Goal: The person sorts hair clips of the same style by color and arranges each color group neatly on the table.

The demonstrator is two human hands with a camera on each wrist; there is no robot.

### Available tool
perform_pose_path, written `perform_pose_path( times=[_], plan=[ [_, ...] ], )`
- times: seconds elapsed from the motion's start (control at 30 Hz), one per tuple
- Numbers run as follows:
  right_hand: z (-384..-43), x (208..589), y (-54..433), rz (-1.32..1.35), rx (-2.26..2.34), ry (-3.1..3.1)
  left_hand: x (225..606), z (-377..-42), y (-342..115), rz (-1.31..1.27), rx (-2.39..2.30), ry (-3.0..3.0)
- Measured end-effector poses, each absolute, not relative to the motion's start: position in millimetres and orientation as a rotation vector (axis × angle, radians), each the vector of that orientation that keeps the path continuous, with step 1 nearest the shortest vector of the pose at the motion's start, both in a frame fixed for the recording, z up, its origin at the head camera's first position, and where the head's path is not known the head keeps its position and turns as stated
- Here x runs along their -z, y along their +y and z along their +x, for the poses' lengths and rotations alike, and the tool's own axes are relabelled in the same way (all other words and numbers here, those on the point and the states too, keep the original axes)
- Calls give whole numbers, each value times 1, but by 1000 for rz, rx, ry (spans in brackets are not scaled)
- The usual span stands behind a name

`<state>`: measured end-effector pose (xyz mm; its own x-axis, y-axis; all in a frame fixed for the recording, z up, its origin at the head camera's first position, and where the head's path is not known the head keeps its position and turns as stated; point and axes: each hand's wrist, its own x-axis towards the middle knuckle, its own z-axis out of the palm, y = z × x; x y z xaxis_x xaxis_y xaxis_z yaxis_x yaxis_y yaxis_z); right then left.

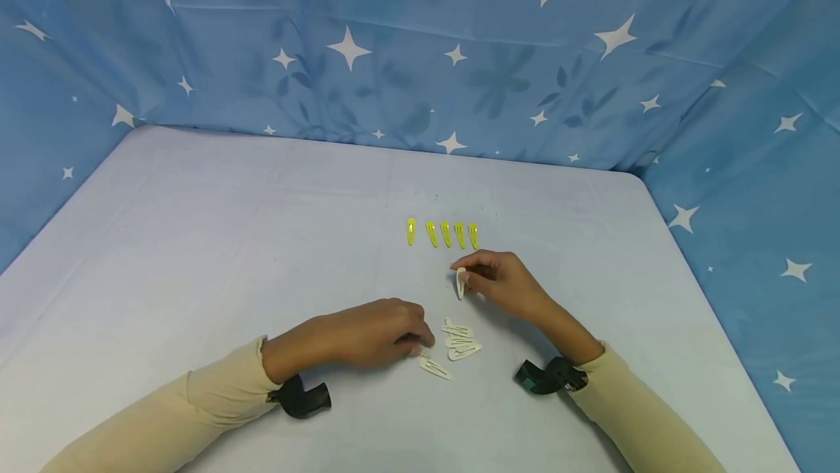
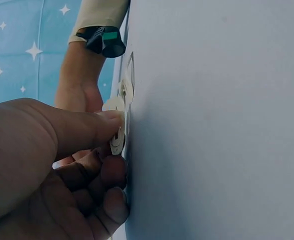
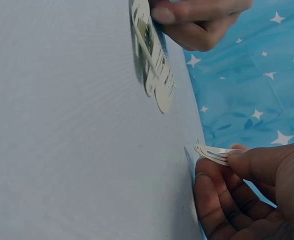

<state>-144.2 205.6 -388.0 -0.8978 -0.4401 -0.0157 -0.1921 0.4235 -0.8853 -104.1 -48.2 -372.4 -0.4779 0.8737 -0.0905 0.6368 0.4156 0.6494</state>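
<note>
My right hand (image 1: 504, 282) pinches a white snap hair clip (image 3: 213, 152) between thumb and fingers, just above the table and below a row of yellow hair clips (image 1: 445, 233). My left hand (image 1: 380, 331) is low over the table, left of a small overlapping pile of white hair clips (image 1: 462, 342). In the left wrist view, its thumb and curled fingers pinch a white hair clip (image 2: 118, 137), partly covered by the thumb. One more white clip (image 1: 435, 369) lies close below the left fingertips.
A white cloth covers the table (image 1: 230, 240). Blue curtains (image 1: 407, 94) with white stars stand along the back and sides. Each wrist wears a black camera mount, one on the left (image 1: 302, 396) and one on the right (image 1: 547, 377).
</note>
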Motion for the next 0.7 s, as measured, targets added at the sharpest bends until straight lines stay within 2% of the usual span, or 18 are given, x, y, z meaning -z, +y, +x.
perform_pose_path(
  times=[0.17,0.4,0.7],
  plan=[
    [-144,388,205,-535,1486,2427,371,-113,-52,1211,-928,2248],
    [-145,387,204,-538,1511,2414,371,-139,-56,901,-1242,2341],
    [-147,386,203,-537,1496,2418,378,-163,-55,686,-1318,2398]
  ],
)
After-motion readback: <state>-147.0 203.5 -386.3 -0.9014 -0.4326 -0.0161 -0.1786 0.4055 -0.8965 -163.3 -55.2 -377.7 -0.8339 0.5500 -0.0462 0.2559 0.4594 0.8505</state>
